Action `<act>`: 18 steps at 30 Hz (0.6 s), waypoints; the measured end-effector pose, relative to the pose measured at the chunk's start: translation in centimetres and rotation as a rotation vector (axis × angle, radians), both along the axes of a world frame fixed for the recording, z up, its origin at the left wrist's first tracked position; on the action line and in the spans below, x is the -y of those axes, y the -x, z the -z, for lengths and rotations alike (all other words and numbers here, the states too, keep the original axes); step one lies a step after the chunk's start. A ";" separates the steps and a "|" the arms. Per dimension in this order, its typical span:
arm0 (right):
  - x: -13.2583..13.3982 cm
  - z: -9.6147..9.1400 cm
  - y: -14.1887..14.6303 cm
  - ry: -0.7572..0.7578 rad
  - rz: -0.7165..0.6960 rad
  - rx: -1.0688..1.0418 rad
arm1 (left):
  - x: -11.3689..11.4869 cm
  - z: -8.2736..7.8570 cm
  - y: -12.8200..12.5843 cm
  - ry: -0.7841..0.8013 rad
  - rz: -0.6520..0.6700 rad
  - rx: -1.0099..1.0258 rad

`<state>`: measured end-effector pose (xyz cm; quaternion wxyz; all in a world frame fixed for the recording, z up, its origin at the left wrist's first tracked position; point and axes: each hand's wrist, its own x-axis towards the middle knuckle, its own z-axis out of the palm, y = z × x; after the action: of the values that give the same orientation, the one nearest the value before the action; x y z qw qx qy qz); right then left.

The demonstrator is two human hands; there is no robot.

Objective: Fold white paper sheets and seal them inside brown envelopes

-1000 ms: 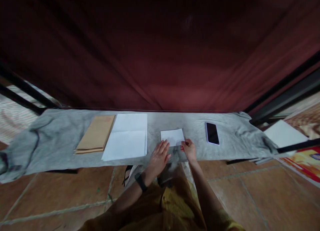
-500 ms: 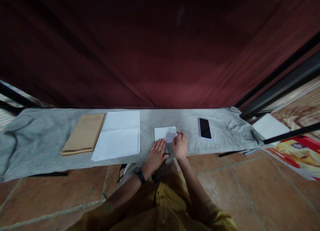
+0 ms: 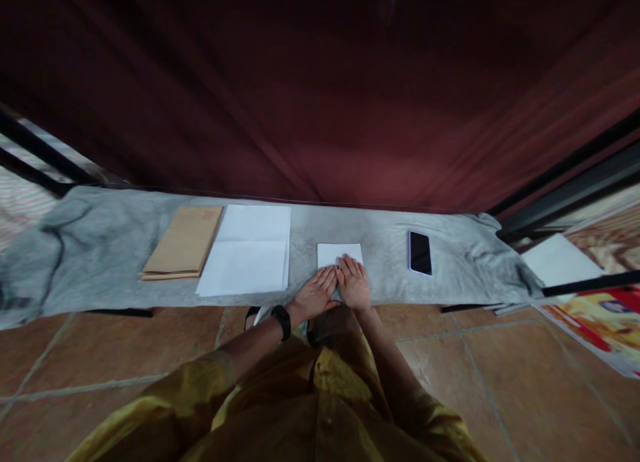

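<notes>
A small folded white paper [image 3: 334,253] lies on the grey cloth [image 3: 100,249] that covers the low surface before me. Both hands lie flat on the paper's near edge, side by side. My left hand [image 3: 316,291], with a black watch on its wrist, has its fingers stretched out on the paper's left part. Beside it, my right hand [image 3: 354,282] presses down flat on the right part, fingers extended.
To the left lie larger white sheets [image 3: 247,257] and a stack of brown envelopes [image 3: 183,242]. A black phone [image 3: 420,252] rests right of the paper. A dark red curtain [image 3: 320,95] hangs behind. More paper [image 3: 560,261] and a colourful print [image 3: 600,319] lie at right on the tiled floor.
My right hand let go of the paper's right corner, moved left and came down flat on the paper next to my left hand. My left hand slid forward onto the paper.
</notes>
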<state>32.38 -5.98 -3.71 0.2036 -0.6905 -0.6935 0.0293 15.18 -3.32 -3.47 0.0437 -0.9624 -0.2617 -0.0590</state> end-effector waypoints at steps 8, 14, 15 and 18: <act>1.0 0.7 -2.0 0.035 0.171 0.073 | 0.2 0.0 0.1 0.032 -0.012 -0.006; 1.5 0.5 -3.1 -0.013 0.224 0.017 | 0.4 -0.6 -0.1 0.041 -0.021 -0.026; 1.4 0.3 -3.1 -0.031 0.226 -0.010 | 0.5 -0.7 -0.1 0.040 -0.022 -0.026; 0.7 -0.2 -2.7 -0.075 0.152 -0.109 | 0.5 -0.7 -0.1 0.032 -0.022 -0.017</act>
<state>35.07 -6.70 -3.55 0.2681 -0.7306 -0.6275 0.0252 15.30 -3.84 -2.73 0.0311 -0.9604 -0.2729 -0.0463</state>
